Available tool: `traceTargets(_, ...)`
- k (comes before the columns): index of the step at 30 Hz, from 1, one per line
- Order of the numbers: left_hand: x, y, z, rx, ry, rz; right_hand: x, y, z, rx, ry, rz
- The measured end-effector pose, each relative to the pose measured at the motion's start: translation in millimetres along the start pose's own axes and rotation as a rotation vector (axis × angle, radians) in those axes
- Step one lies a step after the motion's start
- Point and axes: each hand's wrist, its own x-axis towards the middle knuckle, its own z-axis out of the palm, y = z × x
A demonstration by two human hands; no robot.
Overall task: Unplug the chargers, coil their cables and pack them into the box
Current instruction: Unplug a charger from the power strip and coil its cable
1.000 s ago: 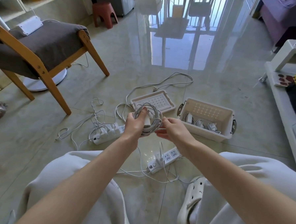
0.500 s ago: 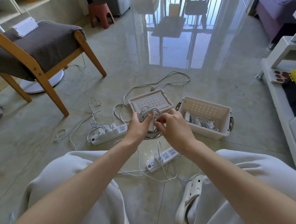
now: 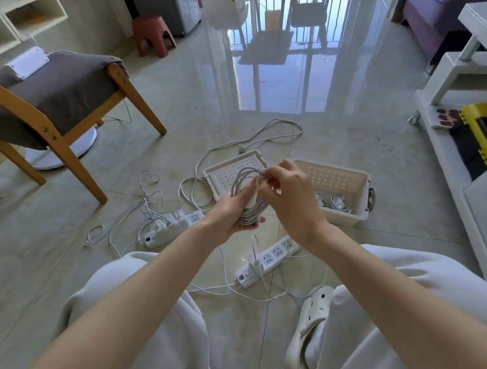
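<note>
Cable (image 3: 251,213), thin white cord, oval loops

We look down on a glossy pale tiled floor (image 3: 338,133). Near its middle stands an open white box (image 3: 339,217) with chargers (image 3: 334,201) inside, and its perforated lid (image 3: 220,174) lies just beside it. Nearer us lie a power strip (image 3: 172,225) amid tangled thin cables and a second power strip (image 3: 269,259) near a white clog (image 3: 311,323). A long cable (image 3: 242,148) loops beyond the lid. A wooden chair (image 3: 72,90) and a red stool (image 3: 153,33) stand farther off.
</note>
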Motion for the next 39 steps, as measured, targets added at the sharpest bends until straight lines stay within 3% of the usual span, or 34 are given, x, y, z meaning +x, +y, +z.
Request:
traceTargets(4, -0.6, 5.1, 10.2, -0.038, -0.001, 0.123, 11.2, 2.4, -8.0, 0.191, 0.093, 0.189)
traceTargets(11, 11.3, 22.1, 25.7, 0.047, 0.315, 0.454, 37.3, 7.7, -2.3, 0.689, 0.043, 0.656)
traceTargets(17, 30.0, 37.0, 36.4, 0.266, 0.402, 0.676, 51.1, 18.0, 8.9, 0.456, 0.024, 0.578)
traceTargets(21, 57.0, 44.8, 34.6, 0.218, 0.456, 0.650, 59.3, 29.7, 14.7, 0.281, -0.008, 0.525)
traceTargets(23, 74.7, 43.6, 29.5, 0.142, 0.455, 0.594, 67.4, 38.9, 19.8, 0.295, -0.116, 0.512)
traceTargets(27, 101.7, 30.1, 27.2, 0.024, 0.381, 0.487, 83.7, 62.0, 20.5, 0.271, -0.355, 0.574)
traceTargets(31, 126.2, 14.9, 36.9, 0.038, 0.233, 0.322, 92.1, 102.7, 21.7, 0.299, -0.351, 0.600)
traceTargets(34, 146.7, -6.9, 45.0, 0.227, 0.111, 0.323, 90.7, 142.3, 22.5, 0.250, -0.345, 0.640)
traceTargets(39, 186.3, -48.7, 56.4, 0.581, 0.083, 0.397, 78.2, 205.1, 30.9, 0.294, -0.380, 0.752)
